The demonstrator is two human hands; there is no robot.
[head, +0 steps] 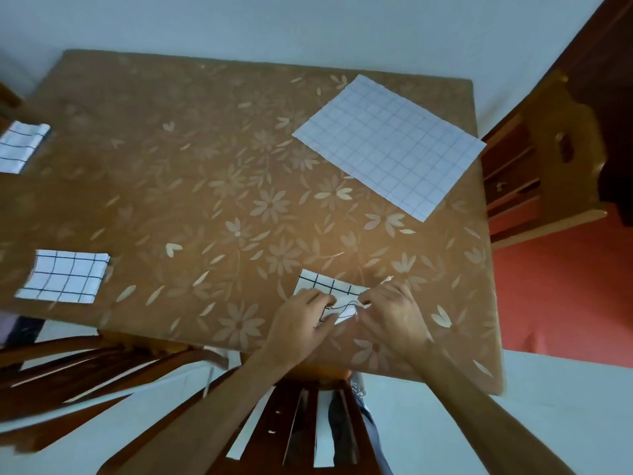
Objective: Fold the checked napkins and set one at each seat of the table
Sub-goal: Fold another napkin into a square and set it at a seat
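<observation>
Brown glossy tablecloth [205, 166] printed with pale cream flowers covers a rectangular table, with a pale wall behind it. Nearest, a dark wooden slatted chair back [308, 423] stands against the near edge, and a second slatted wooden chair [85, 371] stands to its left. Both bare forearms reach over the chair back. The left hand [301, 317] and right hand [394, 313] lie knuckles up, close together near the table's near edge. Their fingers curl down and pinch the white black-checked napkin [322, 284]. Its near part is crumpled under the fingertips; its far part lies flat on the cloth.

To the left, by the near edge, a folded white napkin with black grid lines [65, 275] lies as a neat rectangle. Farther along the left side lies another folded checked napkin [20, 145], partly cut off by the frame. At the far right a large unfolded cloth with faint blue checks [390, 145] lies flat and askew, one corner at the right edge. Beyond it a carved wooden chair [548, 149] stands on a red floor [565, 303].
</observation>
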